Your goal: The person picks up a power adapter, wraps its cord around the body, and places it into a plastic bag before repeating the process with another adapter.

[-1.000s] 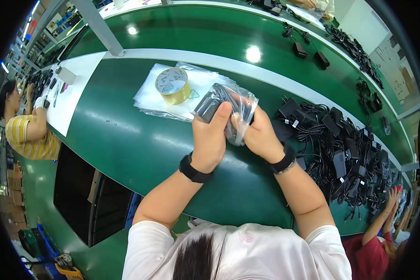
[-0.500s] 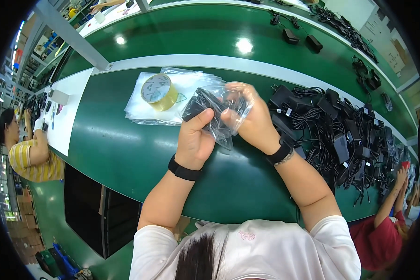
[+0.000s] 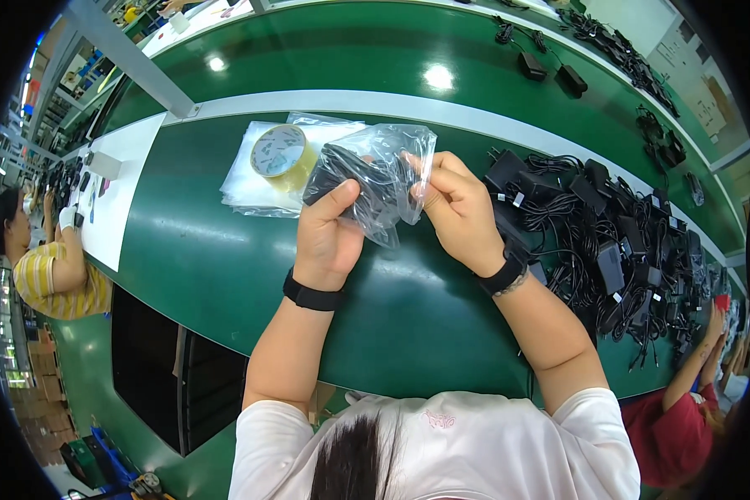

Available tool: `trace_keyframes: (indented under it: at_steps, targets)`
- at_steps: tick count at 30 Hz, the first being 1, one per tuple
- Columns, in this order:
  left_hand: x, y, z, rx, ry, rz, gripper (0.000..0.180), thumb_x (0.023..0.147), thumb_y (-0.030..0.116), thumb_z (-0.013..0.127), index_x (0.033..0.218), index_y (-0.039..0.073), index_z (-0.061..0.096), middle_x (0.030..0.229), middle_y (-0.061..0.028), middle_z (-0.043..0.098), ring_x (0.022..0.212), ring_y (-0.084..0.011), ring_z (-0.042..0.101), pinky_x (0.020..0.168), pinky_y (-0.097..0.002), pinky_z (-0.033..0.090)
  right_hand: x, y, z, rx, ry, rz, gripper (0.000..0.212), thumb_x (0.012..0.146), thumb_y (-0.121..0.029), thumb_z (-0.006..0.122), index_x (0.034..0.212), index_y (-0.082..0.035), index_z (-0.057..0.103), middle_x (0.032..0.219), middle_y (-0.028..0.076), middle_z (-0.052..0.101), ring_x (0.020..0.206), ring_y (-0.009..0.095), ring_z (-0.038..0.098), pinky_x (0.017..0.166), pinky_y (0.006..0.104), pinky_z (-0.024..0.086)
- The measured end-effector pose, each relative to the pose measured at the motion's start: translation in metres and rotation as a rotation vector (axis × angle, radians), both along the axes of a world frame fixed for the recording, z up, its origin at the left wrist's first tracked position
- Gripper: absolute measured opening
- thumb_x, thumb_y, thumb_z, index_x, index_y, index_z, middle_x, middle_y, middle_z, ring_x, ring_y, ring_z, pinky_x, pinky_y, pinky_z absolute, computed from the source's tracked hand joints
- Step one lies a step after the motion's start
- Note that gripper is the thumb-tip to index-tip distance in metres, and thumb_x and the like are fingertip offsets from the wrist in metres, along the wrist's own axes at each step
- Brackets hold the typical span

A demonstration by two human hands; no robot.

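Above the green table, my left hand (image 3: 327,240) is closed around a black power adapter (image 3: 333,169) with its cable, inside a clear plastic bag (image 3: 381,227). Its thumb presses on the near side of the bundle. My right hand (image 3: 465,218) pinches the right edge of the same bag between thumb and fingers. Part of the cable shows through the crinkled plastic near the right fingertips. Behind the left hand, a roll of yellowish clear tape (image 3: 285,157) stands on a stack of flat clear bags (image 3: 254,190).
A large heap of black adapters and cables (image 3: 592,225) covers the table's right side. A pale ledge (image 3: 375,102) runs behind the work area, with a green surface beyond. One person (image 3: 54,275) sits far left; another in a red sleeve (image 3: 671,429) reaches in at right.
Both hands have shifted slightly, the left one leftward. My right fingers have come out of the bag's crumpled end and now pinch its edge, and the plastic is drawn out flatter.
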State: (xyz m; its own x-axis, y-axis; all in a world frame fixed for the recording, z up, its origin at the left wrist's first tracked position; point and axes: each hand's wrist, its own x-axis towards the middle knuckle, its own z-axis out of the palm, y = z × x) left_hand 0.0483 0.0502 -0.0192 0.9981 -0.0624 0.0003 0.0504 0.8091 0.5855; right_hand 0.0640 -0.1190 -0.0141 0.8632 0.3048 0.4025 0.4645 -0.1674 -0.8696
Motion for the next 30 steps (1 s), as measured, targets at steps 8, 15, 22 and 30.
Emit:
trace_keyframes:
  at_steps: [8,15,22,30]
  targets:
    - [-0.002,-0.007,0.007,0.005,0.021,-0.102,0.042,0.078,0.004,0.058,0.117,-0.003,0.047,0.108,-0.012,0.057,0.101,-0.0224,0.055,0.093,-0.0367,0.042,0.012,-0.005,-0.002,-0.234,-0.341,0.08,0.03,0.079,-0.005,0.054,0.108,-0.004,0.059,0.096,0.01,0.051,0.088,0.026,0.046,0.083,0.0333,0.037]
    - [0.0,-0.012,0.006,0.035,0.153,-0.029,0.035,0.08,0.004,0.052,0.115,-0.002,0.046,0.107,-0.0125,0.056,0.101,-0.0243,0.055,0.09,-0.0384,0.044,-0.001,0.003,-0.001,-0.399,-0.325,-0.204,0.041,0.072,-0.007,0.063,0.113,-0.007,0.058,0.084,0.008,0.051,0.078,0.026,0.046,0.075,0.0338,0.039]
    - [0.002,-0.001,-0.001,-0.104,0.198,0.114,0.028,0.082,0.002,0.05,0.109,-0.001,0.048,0.103,-0.0124,0.057,0.095,-0.0245,0.057,0.088,-0.0395,0.045,-0.011,0.01,0.006,-0.232,-0.381,-0.145,0.037,0.068,-0.012,0.069,0.104,-0.007,0.062,0.1,0.007,0.058,0.1,0.027,0.046,0.084,0.0345,0.039]
    - [0.004,0.017,0.01,-0.183,0.142,0.236,0.027,0.08,0.002,0.053,0.107,-0.002,0.049,0.097,-0.0142,0.059,0.089,-0.0263,0.058,0.085,-0.0413,0.047,-0.007,0.006,0.005,0.287,0.195,-0.029,0.012,0.084,-0.014,0.058,0.079,-0.003,0.054,0.081,0.004,0.06,0.074,0.012,0.052,0.071,0.024,0.041]
